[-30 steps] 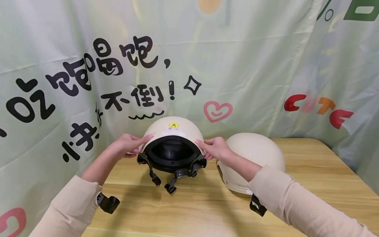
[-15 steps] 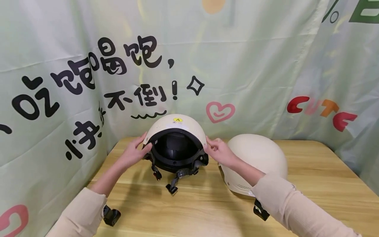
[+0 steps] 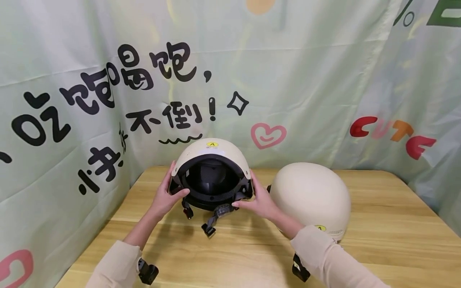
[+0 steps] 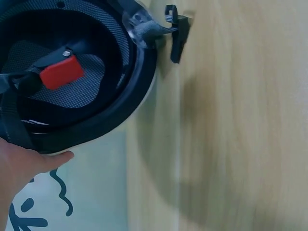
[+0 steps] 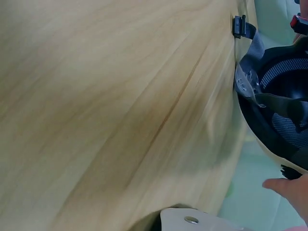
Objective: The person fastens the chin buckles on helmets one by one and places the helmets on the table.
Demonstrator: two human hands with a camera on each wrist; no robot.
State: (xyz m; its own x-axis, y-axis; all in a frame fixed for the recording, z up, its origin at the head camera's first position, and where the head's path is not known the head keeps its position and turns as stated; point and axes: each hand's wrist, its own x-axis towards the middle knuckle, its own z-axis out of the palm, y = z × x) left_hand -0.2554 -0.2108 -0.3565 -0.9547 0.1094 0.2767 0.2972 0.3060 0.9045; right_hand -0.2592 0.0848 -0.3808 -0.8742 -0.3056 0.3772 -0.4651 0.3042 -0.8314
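Head view: one cream helmet (image 3: pixel 211 176), hollow facing us, over the wooden table (image 3: pixel 223 260) (whether it touches the wood we cannot tell), with a yellow A label (image 3: pixel 212 144) at its 12 o'clock and a black strap buckle (image 3: pixel 209 230) at its 6. We list the left hand (image 3: pixel 167 198) at its 9 o'clock and the right hand (image 3: pixel 262 202) near its 4, both gripping its sides, thumbs toward the opening; at about 3 o'clock we enter a second helmet (image 3: pixel 311 192), crown up, partly behind the right forearm (image 3: pixel 288 223).
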